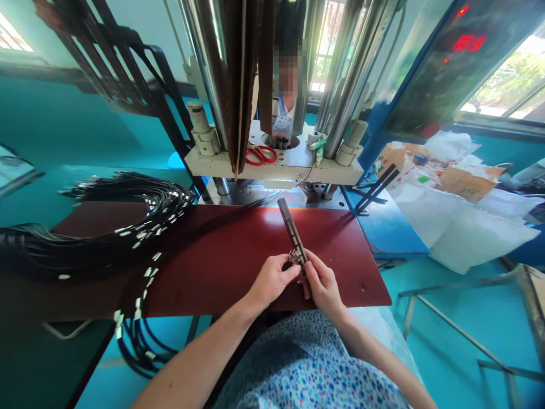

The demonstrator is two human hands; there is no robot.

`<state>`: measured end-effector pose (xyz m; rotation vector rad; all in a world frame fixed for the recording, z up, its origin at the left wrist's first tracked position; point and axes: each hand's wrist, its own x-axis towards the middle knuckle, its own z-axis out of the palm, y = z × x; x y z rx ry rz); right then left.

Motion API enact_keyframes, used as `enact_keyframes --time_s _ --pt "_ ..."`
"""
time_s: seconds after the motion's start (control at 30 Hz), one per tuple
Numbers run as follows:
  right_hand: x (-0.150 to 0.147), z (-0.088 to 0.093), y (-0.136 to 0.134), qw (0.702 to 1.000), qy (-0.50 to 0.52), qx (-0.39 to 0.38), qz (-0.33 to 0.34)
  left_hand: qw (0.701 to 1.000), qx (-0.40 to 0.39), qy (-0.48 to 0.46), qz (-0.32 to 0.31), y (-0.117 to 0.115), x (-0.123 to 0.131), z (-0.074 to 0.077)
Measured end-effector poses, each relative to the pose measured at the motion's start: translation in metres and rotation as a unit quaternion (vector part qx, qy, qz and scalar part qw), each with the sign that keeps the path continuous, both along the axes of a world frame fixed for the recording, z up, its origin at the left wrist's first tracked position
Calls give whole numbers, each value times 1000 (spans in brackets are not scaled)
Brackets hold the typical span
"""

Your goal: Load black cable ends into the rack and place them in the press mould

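Observation:
My right hand [324,281] is closed on the lower end of a long, narrow metal bar [290,224] with a row of slots along it. The bar slants up and away over the dark red worktop [238,238]. My left hand [272,278] is closed beside it, pinching black cable ends [293,259] with small metallic connectors. These ends are against the bar near my right fingers; whether they sit in its slots I cannot tell. Below the left wrist, the cables' run is mostly hidden by my forearm.
Ahead stands a press with steel columns [347,85]; red-handled scissors [260,154] lie on its bed. A large bundle of black cables [166,204] with white tags covers the worktop's left. Dark upright bars [377,187] stand right, near white bags [426,216]. A person shows behind the columns.

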<state>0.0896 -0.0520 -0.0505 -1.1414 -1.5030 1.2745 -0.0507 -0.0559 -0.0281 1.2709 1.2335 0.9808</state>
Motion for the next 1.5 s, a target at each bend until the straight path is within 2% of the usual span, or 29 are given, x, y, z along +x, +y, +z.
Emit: enact_keyframes --time_s 0.1,0.23,0.3,0.5,0.6,0.87,1.1,1.23,1.37,1.5 --pt "-1 0 0 1000 1 1 5 1000 -10 -20 20 -2 -2 -2" --pt "-1 -1 -1 998 47 -35 -15 995 -16 -63 79 -4 -6 -3" --pt "0 -1 -1 997 63 -43 -23 994 -12 -56 91 -4 -7 -3" --pt "3 -4 0 995 87 -50 -11 997 27 47 46 -3 -8 1" --pt "3 -5 1 995 94 -45 -4 998 17 56 34 -2 -7 2" --pt "4 -8 1 999 45 -13 22 995 -45 -75 39 0 -7 2" --pt "4 -6 3 995 85 -46 27 995 -34 -90 40 -1 -7 -3" --pt "5 -6 3 997 57 -31 29 994 -28 -97 42 1 -4 -8" --pt "5 -6 3 999 34 -18 28 996 -14 -55 63 2 -3 -5" --pt "3 -3 2 996 73 -45 17 987 -48 -135 74 1 -6 2"
